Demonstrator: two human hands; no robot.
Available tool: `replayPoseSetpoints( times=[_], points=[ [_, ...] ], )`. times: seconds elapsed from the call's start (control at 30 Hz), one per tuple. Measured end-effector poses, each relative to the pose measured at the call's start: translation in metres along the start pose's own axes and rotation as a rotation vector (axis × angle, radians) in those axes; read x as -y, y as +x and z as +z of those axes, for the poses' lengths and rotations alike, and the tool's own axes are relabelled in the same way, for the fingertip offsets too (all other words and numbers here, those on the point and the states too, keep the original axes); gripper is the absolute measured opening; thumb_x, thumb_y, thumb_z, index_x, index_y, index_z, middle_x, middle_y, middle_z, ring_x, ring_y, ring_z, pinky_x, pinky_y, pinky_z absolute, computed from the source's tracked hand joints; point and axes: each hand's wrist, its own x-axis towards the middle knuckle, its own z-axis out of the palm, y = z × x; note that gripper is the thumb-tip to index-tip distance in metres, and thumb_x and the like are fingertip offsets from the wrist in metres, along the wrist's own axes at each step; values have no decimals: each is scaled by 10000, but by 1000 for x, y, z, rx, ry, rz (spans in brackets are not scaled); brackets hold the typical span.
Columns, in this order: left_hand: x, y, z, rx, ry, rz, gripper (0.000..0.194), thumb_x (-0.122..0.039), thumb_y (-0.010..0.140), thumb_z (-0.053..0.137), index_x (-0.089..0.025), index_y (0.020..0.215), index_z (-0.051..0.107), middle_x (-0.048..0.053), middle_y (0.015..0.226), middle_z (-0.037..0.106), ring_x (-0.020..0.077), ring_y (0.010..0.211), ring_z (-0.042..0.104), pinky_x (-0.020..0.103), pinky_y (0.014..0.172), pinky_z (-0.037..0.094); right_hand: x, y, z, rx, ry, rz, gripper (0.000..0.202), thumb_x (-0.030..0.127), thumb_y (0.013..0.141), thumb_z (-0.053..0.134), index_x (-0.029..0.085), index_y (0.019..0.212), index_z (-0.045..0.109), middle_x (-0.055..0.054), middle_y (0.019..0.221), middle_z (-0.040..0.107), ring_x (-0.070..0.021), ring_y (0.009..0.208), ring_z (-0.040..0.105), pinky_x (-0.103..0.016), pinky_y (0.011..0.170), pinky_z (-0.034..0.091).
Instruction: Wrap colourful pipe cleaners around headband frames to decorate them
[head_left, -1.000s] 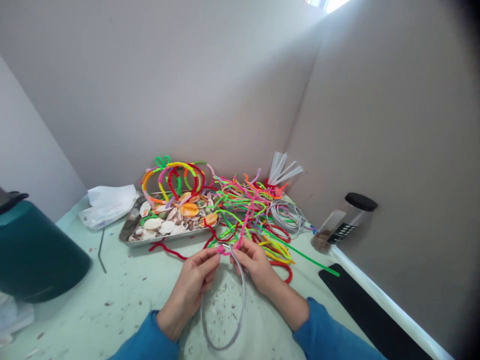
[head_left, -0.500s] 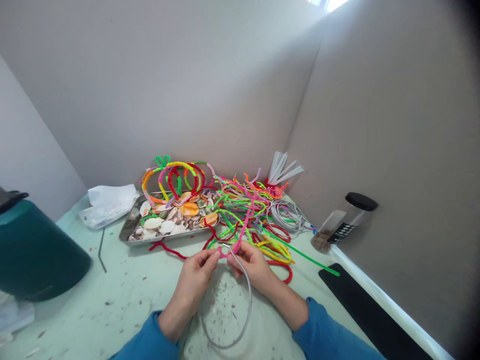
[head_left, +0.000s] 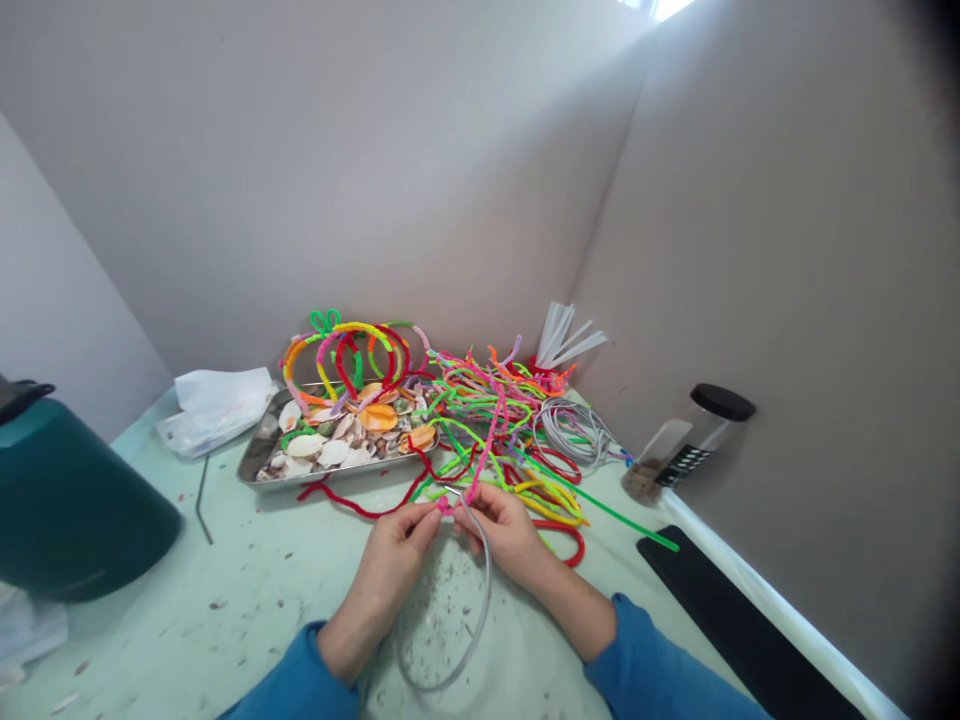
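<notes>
Over the front of the table, my left hand (head_left: 403, 545) pinches the end of a pink pipe cleaner (head_left: 491, 440) between thumb and fingertips. Close beside it, my right hand (head_left: 504, 528) is closed on the same pipe cleaner and on a grey cord (head_left: 484, 600). That cord hangs in a wide loop below both hands, and its thin metallic tip shows between them. From my right hand, the pipe cleaner's long free part slants up in front of the colourful pile. My fingers partly hide where cord and pipe cleaner meet.
A metal tray (head_left: 300, 485) of shells, with colourful wrapped hoops (head_left: 367, 330), stands at the back. Beside it lie tangled pipe cleaners (head_left: 480, 385) and a grey coil (head_left: 574, 435). A green container (head_left: 82, 510) is at left; a black-lidded jar (head_left: 686, 445) and black strip (head_left: 735, 610) are at right.
My fingertips have drawn slightly closer together, and the pink piece between them looks more bunched. The grey loop has swung a little to the left and narrowed.
</notes>
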Motion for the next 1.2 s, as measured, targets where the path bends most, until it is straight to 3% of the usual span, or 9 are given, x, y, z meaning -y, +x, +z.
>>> replayPoseSetpoints(
  times=[0.17, 0.33, 0.43, 0.6, 0.83, 1.03, 1.2],
  points=[
    [2, 1, -2, 122, 319, 100, 268, -365, 754, 567, -154, 662, 706, 5, 552, 557, 140, 549, 443, 223, 512, 296, 5, 0, 2, 12, -24, 0, 237, 387, 775, 627, 170, 709, 559, 49, 561, 493, -66, 416, 407, -191, 406, 321],
    [-1, -1, -2, 168, 554, 157, 308, -324, 811, 462, -152, 676, 679, -2, 563, 549, 143, 562, 455, 230, 537, 305, 11, 1, -1, -75, -217, -271, 255, 354, 733, 688, 171, 600, 570, 10, 701, 484, -128, 681, 485, -237, 627, 398],
    [-1, -2, -2, 203, 631, 209, 315, -297, 824, 432, -146, 708, 683, 12, 620, 590, 148, 600, 487, 234, 564, 324, 13, 1, -2, -52, -220, -290, 222, 349, 741, 683, 179, 626, 598, 4, 718, 495, -142, 713, 490, -249, 655, 399],
    [-2, -4, 0, 266, 622, 235, 226, -249, 786, 495, -164, 762, 703, 20, 702, 640, 157, 669, 538, 234, 618, 357, 8, 1, -2, -9, -205, -243, 139, 282, 737, 685, 180, 664, 624, 4, 708, 536, -142, 704, 508, -247, 653, 403],
    [-3, -5, 1, 228, 581, 201, 265, -306, 795, 504, -162, 733, 717, 11, 643, 606, 151, 636, 512, 233, 603, 347, 7, 1, -3, 16, -212, -176, 98, 224, 761, 643, 171, 682, 619, 13, 692, 540, -120, 662, 495, -228, 616, 388],
    [3, 2, -2, 166, 451, 147, 365, -410, 799, 491, -156, 548, 565, -32, 530, 426, 112, 538, 375, 222, 505, 257, 7, 1, 0, -5, -99, -67, 98, 251, 824, 538, 186, 822, 611, 28, 673, 528, -88, 522, 444, -207, 504, 371],
    [8, 4, -5, 138, 399, 58, 375, -432, 774, 495, -171, 507, 461, -50, 503, 334, 97, 498, 307, 224, 474, 210, 9, 0, 1, -11, -130, -114, 103, 233, 778, 597, 180, 859, 630, -6, 778, 592, -131, 701, 542, -239, 644, 432]
  ],
)
